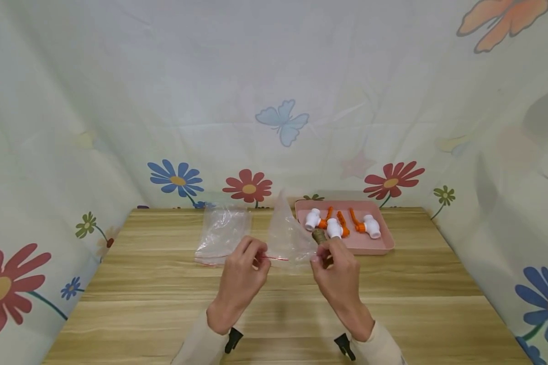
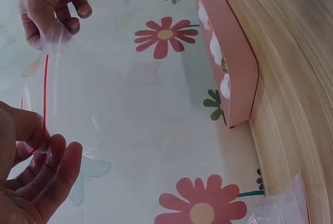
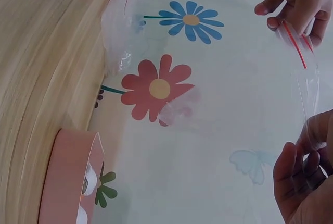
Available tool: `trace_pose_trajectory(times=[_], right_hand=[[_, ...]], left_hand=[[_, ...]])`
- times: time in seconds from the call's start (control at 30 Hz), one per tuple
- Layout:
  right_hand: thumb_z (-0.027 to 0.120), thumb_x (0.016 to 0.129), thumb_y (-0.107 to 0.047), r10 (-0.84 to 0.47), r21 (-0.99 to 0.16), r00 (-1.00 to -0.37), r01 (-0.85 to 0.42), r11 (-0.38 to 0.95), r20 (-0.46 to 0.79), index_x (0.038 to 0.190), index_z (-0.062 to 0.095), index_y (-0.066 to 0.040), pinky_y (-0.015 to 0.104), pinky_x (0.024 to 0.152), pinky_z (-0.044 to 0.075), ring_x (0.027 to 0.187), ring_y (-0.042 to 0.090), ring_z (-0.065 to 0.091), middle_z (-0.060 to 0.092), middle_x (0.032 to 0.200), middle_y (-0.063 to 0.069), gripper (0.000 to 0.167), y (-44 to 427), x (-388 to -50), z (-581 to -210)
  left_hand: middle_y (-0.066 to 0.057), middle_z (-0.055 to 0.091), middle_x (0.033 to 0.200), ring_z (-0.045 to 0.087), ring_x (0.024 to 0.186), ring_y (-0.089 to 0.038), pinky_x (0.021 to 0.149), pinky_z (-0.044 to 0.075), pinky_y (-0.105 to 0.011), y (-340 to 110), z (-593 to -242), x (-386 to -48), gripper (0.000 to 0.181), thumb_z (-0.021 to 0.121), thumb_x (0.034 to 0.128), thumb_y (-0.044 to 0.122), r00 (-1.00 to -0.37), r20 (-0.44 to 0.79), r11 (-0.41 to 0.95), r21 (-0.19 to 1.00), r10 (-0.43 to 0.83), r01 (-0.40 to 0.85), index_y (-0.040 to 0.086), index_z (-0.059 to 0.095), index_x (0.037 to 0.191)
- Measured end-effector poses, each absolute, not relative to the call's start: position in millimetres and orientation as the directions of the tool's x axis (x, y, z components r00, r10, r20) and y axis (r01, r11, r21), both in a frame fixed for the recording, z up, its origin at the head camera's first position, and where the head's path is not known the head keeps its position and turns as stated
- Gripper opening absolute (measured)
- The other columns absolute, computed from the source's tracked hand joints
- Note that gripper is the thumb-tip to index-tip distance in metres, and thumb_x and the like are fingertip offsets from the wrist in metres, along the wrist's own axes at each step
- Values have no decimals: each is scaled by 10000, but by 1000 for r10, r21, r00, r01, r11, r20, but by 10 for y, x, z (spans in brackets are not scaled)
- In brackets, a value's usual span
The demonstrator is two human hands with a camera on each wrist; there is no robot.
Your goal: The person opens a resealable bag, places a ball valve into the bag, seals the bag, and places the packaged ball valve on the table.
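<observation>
Sleeves [image 1: 204, 347] nearest; beyond them L hand [image 1: 243, 268] & R hand [image 1: 339, 266], each pinching clear zip bag [image 1: 284, 241] by its red-lined mouth, held up just L of pink tray [image 1: 375, 251], on the person's side. Bag's prob. v. light, limp, slick; thin film might stretch or tear if yanked, so best hold = stiffer zip edge, nr corners. Hands face each other, fingers curled, thumbs inward, R hand just in front of tray

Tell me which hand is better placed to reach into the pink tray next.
Probably the right hand, nearer the pink tray; the left hand is farther off. Both hold one clear bag.
</observation>
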State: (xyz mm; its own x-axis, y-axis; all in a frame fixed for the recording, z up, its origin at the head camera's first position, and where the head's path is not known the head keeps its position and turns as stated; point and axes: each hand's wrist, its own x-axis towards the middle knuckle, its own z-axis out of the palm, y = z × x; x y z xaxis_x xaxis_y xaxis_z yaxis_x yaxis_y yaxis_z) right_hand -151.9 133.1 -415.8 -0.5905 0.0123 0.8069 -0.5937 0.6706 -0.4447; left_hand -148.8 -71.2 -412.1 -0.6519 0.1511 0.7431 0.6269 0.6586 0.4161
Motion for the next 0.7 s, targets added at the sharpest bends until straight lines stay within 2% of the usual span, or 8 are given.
trace_pose_trajectory(times=[0.23,0.53,0.7], right_hand=[[637,660,141,15,-437,-578,-600,670,816,742,561,-67,196,482,482,562,92,567,531,666,16,236,1350,-1536,-4148],[683,692,139,-9,-464,-621,-594,657,784,780,585,-68,186,490,494,615,99,596,568,735,25,245,1336,-1521,-4156],[744,720,88,-24,-476,-655,-573,667,755,825,616,-76,238,496,524,631,120,631,622,750,38,233,1329,-1512,-4177]], left_hand=[[0,580,850,611,686,-74,588,519,-117,-762,-4108,-1489,273,769,711,-93,-670,728,666,429,145,610,82,612,850],[-23,627,846,635,687,-88,583,532,-142,-786,-4088,-1488,214,730,741,-87,-691,710,648,463,137,604,66,632,853],[-22,674,830,664,677,-103,579,531,-140,-792,-4090,-1497,177,732,775,-57,-710,693,633,496,124,595,67,653,873]])
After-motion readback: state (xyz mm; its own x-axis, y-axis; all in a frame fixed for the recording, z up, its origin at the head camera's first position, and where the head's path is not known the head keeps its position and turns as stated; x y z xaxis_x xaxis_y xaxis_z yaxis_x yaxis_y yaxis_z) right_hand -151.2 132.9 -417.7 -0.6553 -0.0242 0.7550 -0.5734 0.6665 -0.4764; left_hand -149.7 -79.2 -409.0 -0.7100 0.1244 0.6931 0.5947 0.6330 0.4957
